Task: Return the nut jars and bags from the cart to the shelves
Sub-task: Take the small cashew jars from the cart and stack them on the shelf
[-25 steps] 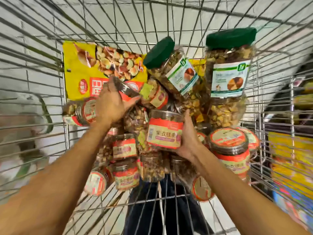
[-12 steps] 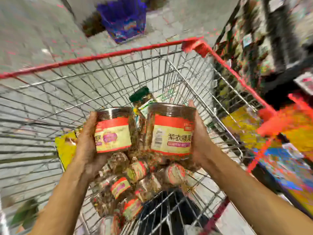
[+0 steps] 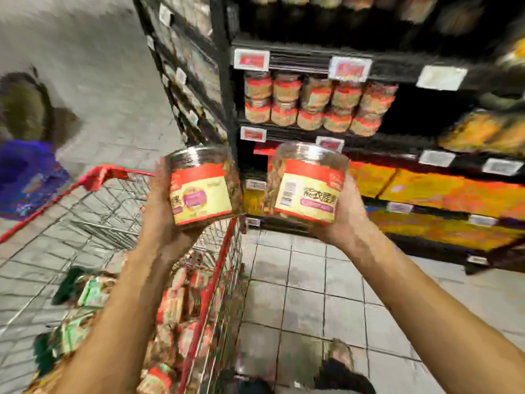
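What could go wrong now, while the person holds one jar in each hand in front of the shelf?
The left hand grips the left jar and the right hand grips the right jar, so no hand is free to steady the stacked jars on the shelf; a bump could topple that row. Each jar sits in one hand only, so one might slip and hit the tiled floor.

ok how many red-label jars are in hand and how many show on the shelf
held: 2, left jar in the left hand, right jar in the right hand
shelf jars: 10 showing, two tiers of 5
total: 12; jars in the cart too blurred to count
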Available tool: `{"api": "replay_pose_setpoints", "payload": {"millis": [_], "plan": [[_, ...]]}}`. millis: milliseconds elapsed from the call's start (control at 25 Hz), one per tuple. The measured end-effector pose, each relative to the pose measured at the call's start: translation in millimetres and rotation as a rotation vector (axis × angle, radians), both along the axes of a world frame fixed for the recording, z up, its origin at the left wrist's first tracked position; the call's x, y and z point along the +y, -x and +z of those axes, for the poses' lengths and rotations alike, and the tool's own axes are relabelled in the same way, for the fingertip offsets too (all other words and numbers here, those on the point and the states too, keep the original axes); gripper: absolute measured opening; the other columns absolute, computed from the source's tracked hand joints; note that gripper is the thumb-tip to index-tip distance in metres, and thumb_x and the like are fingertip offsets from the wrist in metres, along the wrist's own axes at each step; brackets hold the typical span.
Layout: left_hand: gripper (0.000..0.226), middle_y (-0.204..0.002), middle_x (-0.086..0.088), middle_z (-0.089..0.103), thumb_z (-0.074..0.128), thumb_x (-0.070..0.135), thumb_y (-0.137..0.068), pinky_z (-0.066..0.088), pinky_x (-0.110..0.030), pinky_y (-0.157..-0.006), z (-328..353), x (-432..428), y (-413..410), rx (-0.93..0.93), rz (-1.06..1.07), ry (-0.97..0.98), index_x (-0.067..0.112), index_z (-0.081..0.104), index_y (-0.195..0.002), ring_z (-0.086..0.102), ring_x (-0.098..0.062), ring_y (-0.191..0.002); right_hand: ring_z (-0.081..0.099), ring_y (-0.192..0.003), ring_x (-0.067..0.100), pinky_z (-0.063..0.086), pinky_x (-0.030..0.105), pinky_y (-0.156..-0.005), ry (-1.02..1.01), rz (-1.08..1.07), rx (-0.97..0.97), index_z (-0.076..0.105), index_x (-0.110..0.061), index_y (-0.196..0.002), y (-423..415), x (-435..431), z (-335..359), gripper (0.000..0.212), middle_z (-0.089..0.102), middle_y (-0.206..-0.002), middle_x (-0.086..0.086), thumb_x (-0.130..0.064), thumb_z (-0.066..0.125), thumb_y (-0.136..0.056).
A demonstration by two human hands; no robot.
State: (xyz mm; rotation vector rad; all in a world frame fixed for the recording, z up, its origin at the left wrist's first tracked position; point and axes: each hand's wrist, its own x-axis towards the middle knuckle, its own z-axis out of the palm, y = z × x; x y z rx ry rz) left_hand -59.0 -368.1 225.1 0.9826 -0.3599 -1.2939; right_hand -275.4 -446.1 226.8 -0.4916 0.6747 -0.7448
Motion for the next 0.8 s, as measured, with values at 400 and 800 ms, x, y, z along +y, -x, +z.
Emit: {"api": "replay_pose_setpoints", "payload": {"millis": [400, 800], "plan": [[0.059, -0.090, -0.001, 0.075, 0.045, 0.066, -0.067, 0.059, -0.034, -0.075, -6, -128, 224, -0.082, -0.234, 0.040, 0.022, 0.078, -0.087, 0.072, -0.015, -0.084, 0.070, -0.076, 0.026, 0.055, 0.038, -0.070, -0.064, -0.279, 0.184, 0.072, -0.022, -0.086, 222, -96, -10, 0.061, 0.072, -0.084, 0.007, -0.063, 0.028, -0.091], [0.055, -0.095, -0.001, 0.075, 0.045, 0.064, -0.076, 0.057, -0.031, -0.072, -60, -270, 306, -0.134, -0.366, 0.051, 0.022, 0.074, -0.097, 0.071, -0.016, -0.088, 0.069, -0.055, 0.016, 0.054, 0.027, -0.051, -0.099, -0.390, 0.204, 0.072, -0.021, -0.052, 291, -204, -42, 0.075, 0.069, -0.059, -0.001, -0.063, 0.024, -0.093]]}}
